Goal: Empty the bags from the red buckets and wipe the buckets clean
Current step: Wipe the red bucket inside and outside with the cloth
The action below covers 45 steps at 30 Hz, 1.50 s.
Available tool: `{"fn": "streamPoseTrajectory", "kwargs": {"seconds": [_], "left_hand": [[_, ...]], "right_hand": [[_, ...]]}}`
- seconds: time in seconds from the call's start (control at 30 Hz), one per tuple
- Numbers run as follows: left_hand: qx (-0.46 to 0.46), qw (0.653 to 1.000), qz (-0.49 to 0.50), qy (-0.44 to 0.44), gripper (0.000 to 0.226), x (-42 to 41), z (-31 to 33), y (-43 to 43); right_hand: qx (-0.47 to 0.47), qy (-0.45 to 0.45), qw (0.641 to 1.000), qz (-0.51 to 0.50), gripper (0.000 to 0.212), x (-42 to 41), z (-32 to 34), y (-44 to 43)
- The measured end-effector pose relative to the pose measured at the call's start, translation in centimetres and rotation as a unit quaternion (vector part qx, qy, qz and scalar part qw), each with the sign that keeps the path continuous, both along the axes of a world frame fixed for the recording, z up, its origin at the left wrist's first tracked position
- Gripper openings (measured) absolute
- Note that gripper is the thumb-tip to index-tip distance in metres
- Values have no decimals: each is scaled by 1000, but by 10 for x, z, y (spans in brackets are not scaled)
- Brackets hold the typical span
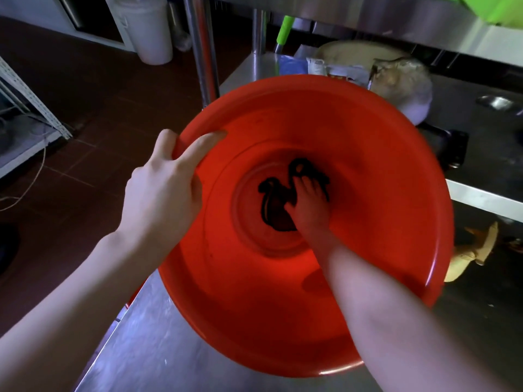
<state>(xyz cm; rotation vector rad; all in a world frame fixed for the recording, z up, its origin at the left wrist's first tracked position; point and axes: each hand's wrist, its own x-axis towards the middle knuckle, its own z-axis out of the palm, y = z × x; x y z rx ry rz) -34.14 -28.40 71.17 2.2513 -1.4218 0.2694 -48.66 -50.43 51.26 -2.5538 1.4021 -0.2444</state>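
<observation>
- Directly below the head camera, a red bucket (368, 171) rests on a steel surface (158, 349), its mouth turned up toward the lens so the whole inside shows.
- The left hand (164, 182) grips the bucket's rim on the left: one digit lies stretched along the inner wall while the others curl over the outer edge.
- The right hand (308, 202) reaches deep inside, down to the bucket's bottom, its fingers lying on a dark crumpled thing (276, 202). Whether they press it flat or clutch it cannot be told, nor whether it is cloth or bag.
- Behind the bucket, a clear plastic bag (404, 80) and some packets (336, 70) sit close together.
- A white tub (152, 29) stands on the brown tiled floor (85, 94), well apart.
- A yellow cloth (475, 250) lies low on the right.
</observation>
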Motion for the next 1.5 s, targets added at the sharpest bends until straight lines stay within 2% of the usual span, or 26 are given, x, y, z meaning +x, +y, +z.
{"fn": "streamPoseTrajectory", "kwargs": {"seconds": [0.17,0.3,0.43,0.57,0.63,0.77,0.87,1.0,1.13,1.27,1.33,1.43,1.5], "left_hand": [[-10,1000,-16,-8,74,-15,5,-2],[-24,1000,-9,13,76,-12,2,4],[-43,998,-31,25,75,-5,-2,13],[-43,998,-46,30,78,-8,-2,11],[-41,997,-52,29,78,-5,-3,12],[-33,998,-43,37,79,1,-5,14],[-32,998,-36,32,77,-1,-5,13],[-26,999,-16,34,76,-2,-5,14],[-13,999,4,36,76,-3,-6,18],[-2,999,5,42,76,1,-3,18],[3,999,7,42,76,3,-3,18],[2,999,6,33,74,2,-5,18],[3,1000,-2,25,73,1,-5,17]], "right_hand": [[83,-64,978,-180,91,-23,-16,53],[117,-87,965,-217,84,-12,-21,84],[140,-171,925,-310,73,15,-22,104],[140,-198,917,-317,73,20,-19,87],[98,-179,940,-274,76,15,-12,67],[-14,-81,994,-78,73,16,6,25],[-68,11,995,75,65,41,20,14],[-74,69,959,264,52,66,14,47],[-62,167,903,392,39,36,-11,77],[-73,246,849,461,30,9,-8,72],[-71,259,838,476,25,1,-6,68],[-148,266,813,496,11,-3,-11,67],[-204,230,812,496,16,1,-13,67]]}}
